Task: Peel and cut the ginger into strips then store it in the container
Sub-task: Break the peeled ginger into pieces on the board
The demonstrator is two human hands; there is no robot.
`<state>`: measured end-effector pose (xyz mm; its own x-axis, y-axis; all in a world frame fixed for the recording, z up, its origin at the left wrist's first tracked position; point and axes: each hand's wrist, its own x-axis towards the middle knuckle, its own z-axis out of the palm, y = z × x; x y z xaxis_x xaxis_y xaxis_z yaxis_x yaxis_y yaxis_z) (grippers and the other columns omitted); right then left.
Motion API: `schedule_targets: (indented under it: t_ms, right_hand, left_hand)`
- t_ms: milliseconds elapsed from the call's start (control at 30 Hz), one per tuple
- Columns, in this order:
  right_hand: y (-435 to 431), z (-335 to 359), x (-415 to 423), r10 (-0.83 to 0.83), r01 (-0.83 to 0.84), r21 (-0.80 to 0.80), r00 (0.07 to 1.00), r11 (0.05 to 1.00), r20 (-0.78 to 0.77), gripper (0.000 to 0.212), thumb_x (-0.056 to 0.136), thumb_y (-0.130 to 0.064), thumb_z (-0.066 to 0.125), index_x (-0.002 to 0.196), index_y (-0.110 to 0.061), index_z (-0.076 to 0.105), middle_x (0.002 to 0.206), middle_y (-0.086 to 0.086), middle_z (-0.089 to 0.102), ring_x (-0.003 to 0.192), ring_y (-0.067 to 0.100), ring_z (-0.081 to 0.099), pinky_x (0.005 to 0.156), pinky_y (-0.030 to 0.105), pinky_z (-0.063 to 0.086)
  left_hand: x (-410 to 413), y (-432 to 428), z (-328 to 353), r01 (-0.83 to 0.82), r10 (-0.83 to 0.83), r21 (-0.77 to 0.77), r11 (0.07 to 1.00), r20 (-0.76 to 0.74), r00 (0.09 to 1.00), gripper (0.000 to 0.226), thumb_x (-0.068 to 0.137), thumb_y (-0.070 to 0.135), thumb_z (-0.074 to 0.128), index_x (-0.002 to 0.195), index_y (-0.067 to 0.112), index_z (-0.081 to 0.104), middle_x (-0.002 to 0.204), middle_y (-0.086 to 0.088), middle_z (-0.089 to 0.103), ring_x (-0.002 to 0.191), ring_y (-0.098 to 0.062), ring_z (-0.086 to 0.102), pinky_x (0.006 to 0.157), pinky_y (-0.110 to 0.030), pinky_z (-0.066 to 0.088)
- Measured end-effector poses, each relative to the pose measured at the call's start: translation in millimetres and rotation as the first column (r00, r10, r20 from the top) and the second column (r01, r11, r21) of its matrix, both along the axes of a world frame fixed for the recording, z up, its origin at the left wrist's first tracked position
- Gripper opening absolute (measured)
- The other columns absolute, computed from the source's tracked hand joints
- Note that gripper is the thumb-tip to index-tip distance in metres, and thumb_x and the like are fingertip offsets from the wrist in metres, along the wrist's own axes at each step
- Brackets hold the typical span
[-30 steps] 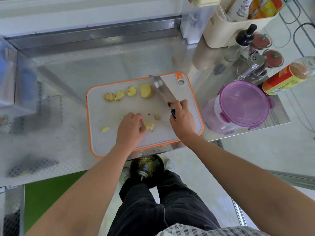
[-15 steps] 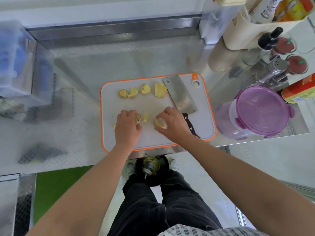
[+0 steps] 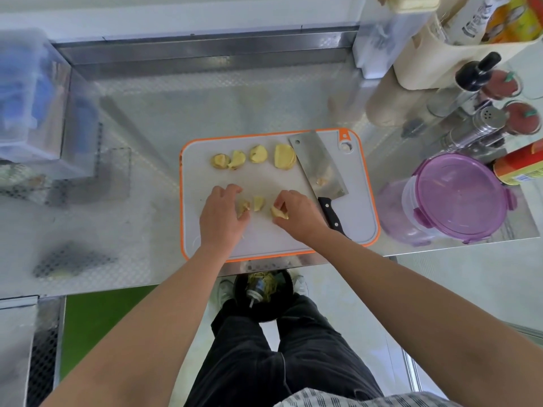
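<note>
A white cutting board with an orange rim lies on the steel counter. Several peeled ginger slices sit in a row near its far edge. My left hand pinches a small ginger piece at mid-board. A loose ginger piece lies between the hands. My right hand pinches another ginger piece. The cleaver lies flat on the board's right side, handle towards me, with a ginger bit stuck on the blade. A purple-lidded container stands shut to the right of the board.
Bottles, shakers and a beige caddy crowd the back right corner. A clear plastic bin stands at the left. A black bowl with peelings sits below the counter's front edge, between my feet.
A second ago my right hand held the cleaver. It has laid the cleaver flat on the board and now pinches a ginger piece. The left hand stays on its ginger piece.
</note>
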<state>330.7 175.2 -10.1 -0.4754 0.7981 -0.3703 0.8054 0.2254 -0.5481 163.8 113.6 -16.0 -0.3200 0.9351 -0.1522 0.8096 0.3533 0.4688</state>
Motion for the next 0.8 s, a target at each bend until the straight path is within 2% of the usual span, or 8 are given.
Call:
schedule_targets:
  t_ms: [67,167,333,400,500,600,733,800]
  right_hand:
    - [2,1,-1,-0.067,0.066,-0.012,0.995,0.998,-0.074,0.020,0.083,-0.017,0.068,0.099,-0.008,0.060,0.097,0.008,0.061,0.083,0.022,0.056,0.072,0.029,0.043]
    - [3,3,-1,-0.181,0.167,-0.089,0.965,0.982,-0.189,0.014,0.084,-0.015,0.068,0.092,-0.007,0.061,0.084,0.003,0.060,0.071,0.017,0.053,0.065,0.026,0.044]
    - [7,0,1,-0.285,0.256,-0.144,0.928,0.956,-0.241,0.010,0.087,-0.021,0.064,0.091,-0.012,0.061,0.080,-0.002,0.060,0.068,0.009,0.050,0.062,0.019,0.042]
    - [9,0,-1,-0.293,0.266,-0.137,0.923,0.954,-0.249,0.010,0.088,-0.023,0.062,0.090,-0.013,0.061,0.082,0.001,0.062,0.071,0.010,0.052,0.066,0.023,0.044]
    - [12,3,-10,-0.260,0.232,-0.129,0.924,0.964,-0.281,0.008,0.089,-0.018,0.061,0.093,-0.010,0.063,0.088,0.005,0.065,0.076,0.013,0.054,0.072,0.029,0.046]
    - [15,4,-22,-0.147,0.128,-0.083,0.946,0.988,-0.288,0.011,0.090,-0.013,0.059,0.097,-0.006,0.064,0.092,0.007,0.065,0.079,0.015,0.053,0.074,0.029,0.045]
    - [18,-3,-35,-0.032,0.024,-0.034,0.972,0.999,-0.232,0.012,0.092,-0.018,0.056,0.097,-0.010,0.064,0.091,0.005,0.061,0.082,0.016,0.050,0.074,0.029,0.044]
    - [19,-5,-39,0.010,-0.014,-0.017,0.978,1.000,-0.207,0.012,0.092,-0.019,0.056,0.097,-0.012,0.065,0.088,0.001,0.058,0.082,0.014,0.050,0.074,0.030,0.044]
  left_hand:
    - [-2,0,-1,0.016,-0.016,0.022,1.000,-0.010,1.000,0.033,0.080,0.023,0.072,0.111,0.020,0.063,0.098,-0.007,0.053,0.090,-0.024,0.055,0.071,-0.033,0.045]
    - [-2,4,-3,0.049,-0.049,0.025,0.998,-0.023,0.999,0.010,0.082,0.017,0.069,0.092,0.018,0.071,0.089,-0.006,0.056,0.086,-0.026,0.055,0.067,-0.032,0.042]
    - [-4,2,-7,0.052,-0.051,0.069,0.996,-0.014,0.999,0.006,0.081,0.014,0.069,0.086,0.015,0.069,0.081,-0.002,0.062,0.079,-0.022,0.058,0.066,-0.031,0.044]
    - [-7,-2,-7,-0.018,0.010,0.102,0.995,0.080,0.997,0.009,0.079,0.010,0.070,0.085,0.014,0.067,0.079,0.002,0.063,0.074,-0.018,0.058,0.068,-0.033,0.049]
    - [-10,-2,-2,-0.116,0.097,0.099,0.988,0.183,0.978,0.010,0.078,0.009,0.070,0.085,0.014,0.066,0.076,0.007,0.060,0.067,-0.013,0.056,0.068,-0.029,0.047]
    - [-18,-1,1,-0.223,0.195,0.098,0.970,0.237,0.952,0.008,0.079,0.011,0.068,0.087,0.014,0.066,0.077,0.005,0.061,0.067,-0.013,0.054,0.066,-0.027,0.042]
    - [-32,-4,0,-0.239,0.226,0.025,0.971,0.236,0.945,0.009,0.080,0.015,0.067,0.089,0.015,0.067,0.079,0.005,0.065,0.074,-0.016,0.060,0.069,-0.028,0.045]
    - [-37,-6,1,-0.251,0.244,0.015,0.968,0.185,0.952,0.008,0.080,0.017,0.067,0.089,0.017,0.066,0.081,0.005,0.066,0.075,-0.016,0.060,0.070,-0.029,0.046]
